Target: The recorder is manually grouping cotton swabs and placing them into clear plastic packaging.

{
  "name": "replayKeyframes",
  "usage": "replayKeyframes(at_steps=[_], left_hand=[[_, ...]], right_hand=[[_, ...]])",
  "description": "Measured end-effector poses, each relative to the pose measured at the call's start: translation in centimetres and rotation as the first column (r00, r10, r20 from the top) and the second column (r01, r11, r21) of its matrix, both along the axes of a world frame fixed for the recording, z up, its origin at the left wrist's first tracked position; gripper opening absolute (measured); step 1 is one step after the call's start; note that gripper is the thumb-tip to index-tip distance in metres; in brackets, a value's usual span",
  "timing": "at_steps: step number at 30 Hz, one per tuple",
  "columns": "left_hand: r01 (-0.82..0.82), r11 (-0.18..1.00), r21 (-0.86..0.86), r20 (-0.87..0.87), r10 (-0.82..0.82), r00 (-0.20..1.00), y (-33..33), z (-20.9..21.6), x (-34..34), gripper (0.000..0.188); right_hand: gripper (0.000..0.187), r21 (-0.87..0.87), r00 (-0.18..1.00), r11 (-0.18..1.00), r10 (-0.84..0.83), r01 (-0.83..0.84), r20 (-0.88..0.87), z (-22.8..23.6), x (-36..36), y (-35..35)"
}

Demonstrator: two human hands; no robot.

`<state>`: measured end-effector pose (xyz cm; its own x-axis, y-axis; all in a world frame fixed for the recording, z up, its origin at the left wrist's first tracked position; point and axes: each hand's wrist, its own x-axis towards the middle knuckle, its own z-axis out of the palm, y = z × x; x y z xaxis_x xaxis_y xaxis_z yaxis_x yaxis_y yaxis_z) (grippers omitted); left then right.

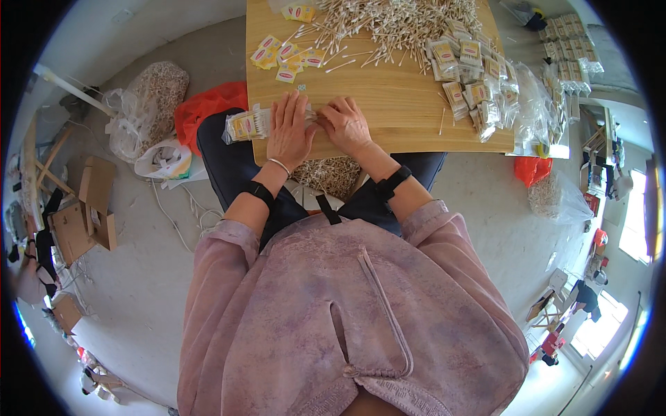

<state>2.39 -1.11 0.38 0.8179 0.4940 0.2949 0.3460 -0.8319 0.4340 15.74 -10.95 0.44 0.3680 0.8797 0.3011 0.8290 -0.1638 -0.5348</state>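
At the near left edge of a pale wood-grain table, a left hand lies flat across a clear plastic pack of white cotton swabs with a yellow label; a right hand meets it at the pack's right side, fingers bunched narrow, though whether they pinch film cannot be told. Even palm pressure and smooth film likely serve best here. Beyond lie small yellow-and-white cards and a far heap of loose white cotton swabs, while piled clear filled packets may crowd the right
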Motion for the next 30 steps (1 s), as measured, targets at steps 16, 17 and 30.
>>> replayKeyframes(at_steps=[16, 17, 30], left_hand=[[0.025, 0.996, -0.087, 0.088, -0.017, 0.996, 0.2, 0.2, -0.2, 0.028], [0.005, 0.997, -0.08, 0.068, 0.001, 0.998, 0.3, 0.1, -0.1, 0.028], [-0.011, 0.997, -0.077, 0.027, 0.013, 1.0, 0.1, -0.4, 0.2, 0.033]], right_hand=[[0.037, -0.259, 0.983, 0.956, -0.097, 0.135, 0.155, 0.9, 9.2, 4.3], [0.037, -0.26, 0.984, 0.957, -0.093, 0.131, 0.152, 0.9, 8.8, 4.3], [0.017, -0.062, 0.978, 0.989, -0.126, 0.138, 0.164, -0.4, 8.6, 5.1]])
